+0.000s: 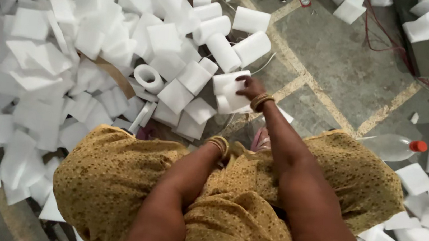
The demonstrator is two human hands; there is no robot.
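Concrete floor (338, 59), partly buried under a heap of white foam offcuts (45, 65) cut off at the left edge. Mustard patterned garment (236, 213) covers the knees and hides the left hand (230, 151) past its bangles; its fingers cannot be made out. Clear plastic bottle (392, 147) with red cap lies at right. Right hand (250, 87) rests on a white foam block (231, 90) at the heap's edge, fingers curled onto its top.
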